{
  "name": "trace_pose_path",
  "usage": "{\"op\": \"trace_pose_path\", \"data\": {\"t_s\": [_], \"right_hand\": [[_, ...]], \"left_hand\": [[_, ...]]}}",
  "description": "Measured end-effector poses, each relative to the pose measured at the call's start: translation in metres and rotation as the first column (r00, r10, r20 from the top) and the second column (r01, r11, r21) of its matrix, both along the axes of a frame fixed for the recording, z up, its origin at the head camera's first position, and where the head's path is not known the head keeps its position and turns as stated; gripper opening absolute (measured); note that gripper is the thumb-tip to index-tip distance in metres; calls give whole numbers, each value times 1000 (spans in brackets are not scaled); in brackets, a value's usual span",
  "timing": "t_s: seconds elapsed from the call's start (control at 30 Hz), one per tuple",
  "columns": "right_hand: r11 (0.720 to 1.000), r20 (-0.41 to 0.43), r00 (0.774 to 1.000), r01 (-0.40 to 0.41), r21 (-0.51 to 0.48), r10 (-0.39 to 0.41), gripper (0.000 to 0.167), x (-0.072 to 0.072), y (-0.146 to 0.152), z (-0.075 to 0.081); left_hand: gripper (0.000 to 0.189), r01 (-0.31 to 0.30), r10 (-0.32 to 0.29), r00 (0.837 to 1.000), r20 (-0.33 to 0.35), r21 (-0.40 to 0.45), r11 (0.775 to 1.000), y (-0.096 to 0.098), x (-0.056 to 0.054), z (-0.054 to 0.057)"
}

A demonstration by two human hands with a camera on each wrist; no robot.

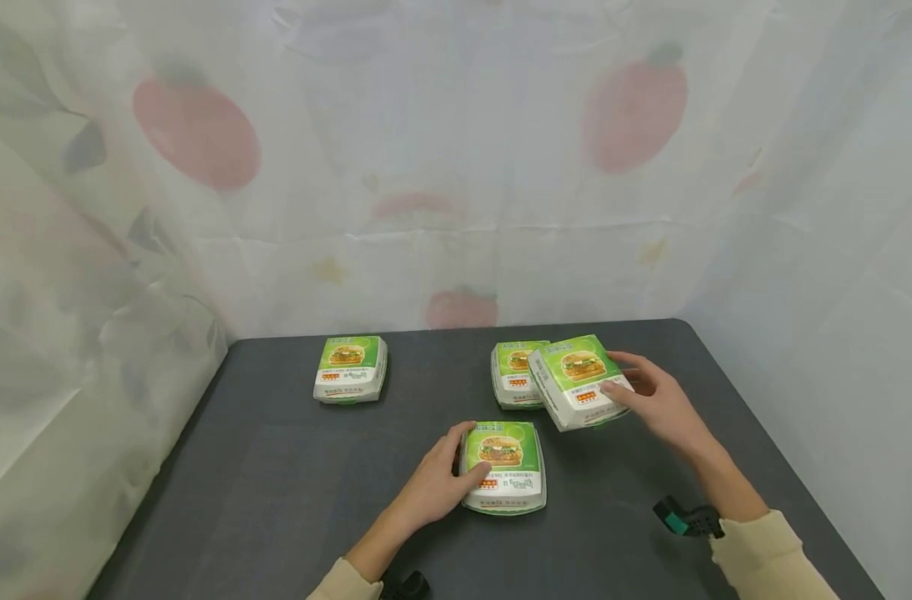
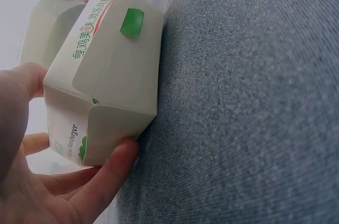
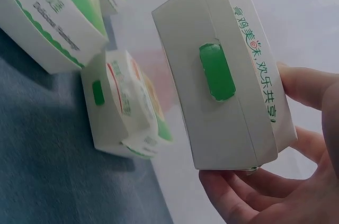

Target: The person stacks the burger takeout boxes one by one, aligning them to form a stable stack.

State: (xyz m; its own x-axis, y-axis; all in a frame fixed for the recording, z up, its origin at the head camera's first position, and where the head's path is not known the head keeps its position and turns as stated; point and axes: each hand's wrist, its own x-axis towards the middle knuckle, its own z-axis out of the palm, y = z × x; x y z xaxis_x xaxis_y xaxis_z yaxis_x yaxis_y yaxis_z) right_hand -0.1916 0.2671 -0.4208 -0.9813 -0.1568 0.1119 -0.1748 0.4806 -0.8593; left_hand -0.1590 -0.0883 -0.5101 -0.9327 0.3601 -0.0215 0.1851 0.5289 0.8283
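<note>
My left hand (image 1: 437,483) grips a green and white burger box (image 1: 503,467) by its left side, thumb on the lid. That box sits flat on the table, and the left wrist view shows fingers (image 2: 114,173) against its white side. My right hand (image 1: 664,408) holds a second burger box (image 1: 579,379) by its right edge, tilted and raised off the table. In the right wrist view, the thumb and fingers (image 3: 222,195) pinch this box (image 3: 217,128). Behind it, a third burger box (image 1: 512,379) is partly hidden.
Another burger box (image 1: 349,371) stands at the back left of the dark table (image 1: 276,475). Pale printed curtains (image 1: 456,150) hang close behind the table and along both sides. Each wrist carries a black strap, the right one (image 1: 689,518) with a teal patch.
</note>
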Motion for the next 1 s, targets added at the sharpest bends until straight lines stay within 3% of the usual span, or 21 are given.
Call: {"op": "trace_pose_path", "data": {"t_s": [0.63,1.0], "right_hand": [[980,18,986,-163,-117,167,56,13,-37,-16],[984,56,986,-153,-90,158,59,17,-51,-29]], "left_hand": [[72,5,-5,1000,8,-5,1000,0,1,1],[73,-11,11,1000,-2,-7,1000,1,1,1]]}}
